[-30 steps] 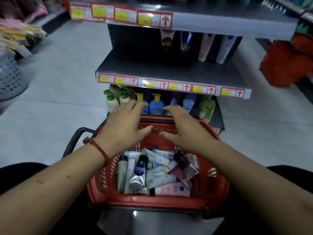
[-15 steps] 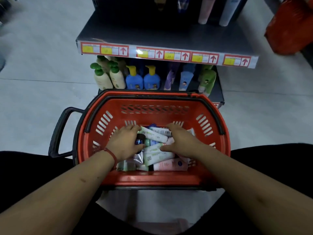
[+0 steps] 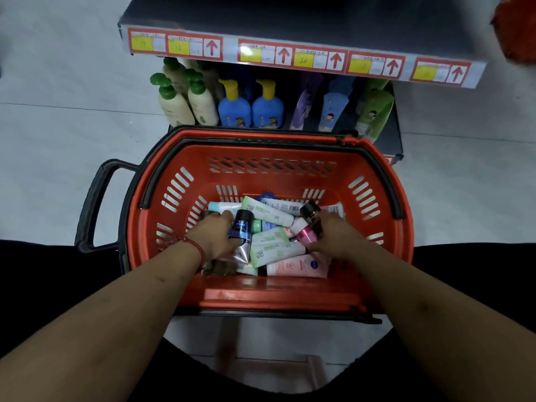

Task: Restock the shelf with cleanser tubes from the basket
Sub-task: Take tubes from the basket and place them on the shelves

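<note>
Straight down into a red slotted plastic basket point(image 3: 290, 153), centre of the frame, just in front of a dark grey metal shelf point(image 3: 290, 21) with red-and-yellow price labels across the top. Heaped on the basket's bottom, toward the near wall: a jumble of cleanser tubes point(image 3: 269, 213), lying flat and crossed over one another. White with green print, mint, silver, pink. Lowest in the frame, a pale pink tube point(image 3: 295, 265) lying sideways by the near wall.

Both forearms stretched in from the bottom corners, palms down. Left hand point(image 3: 216, 237), red cord bracelet point(image 3: 195, 247) at the wrist, wrapped round a dark blue tube with a black cap point(image 3: 240, 227): thumb under, fingers over, cap pointing up the frame. Right hand point(image 3: 338, 235), right of centre, curled onto a shiny pink tube point(image 3: 306, 235): thumb below, fingers above, gripping it.

Behind the basket, upper left: cream pump bottles with green tops point(image 3: 174, 105) beside blue pump bottles with yellow tops point(image 3: 249, 111), under the labelled shelf. Black loop handle point(image 3: 95, 204) jutting out at the basket's left.
</note>
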